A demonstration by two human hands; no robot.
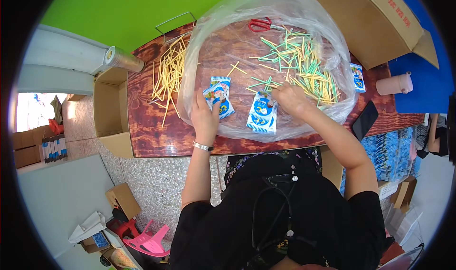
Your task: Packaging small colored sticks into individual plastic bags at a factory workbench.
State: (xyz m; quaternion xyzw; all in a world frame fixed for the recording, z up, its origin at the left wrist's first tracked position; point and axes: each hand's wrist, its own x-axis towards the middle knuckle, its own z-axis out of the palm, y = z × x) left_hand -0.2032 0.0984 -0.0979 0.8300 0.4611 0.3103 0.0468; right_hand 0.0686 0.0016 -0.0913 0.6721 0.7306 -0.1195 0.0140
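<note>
At the left, my left hand [205,119] is closed on the edge of a blue-and-white packet [222,103], thumb on its face; a second packet lies partly beneath it. More blue-and-white packets [262,109] overlap in front of my right hand [290,100]. Its bent fingers are closed at the upper right corner of the top packet, with the fingertips partly hidden. All this is on a see-through plastic sheet or bag [242,46]. Beyond my right hand spreads a loose heap of thin green and yellow sticks [304,61]; a few crossed yellow sticks [236,69] lie apart.
Red-handled scissors [261,24] lie at the far side. Yellow sticks [170,68] are piled on the wooden table [149,139] at left. To the right are a phone [365,120], another packet [357,77], a pink cup [394,84] and a large cardboard box [365,23].
</note>
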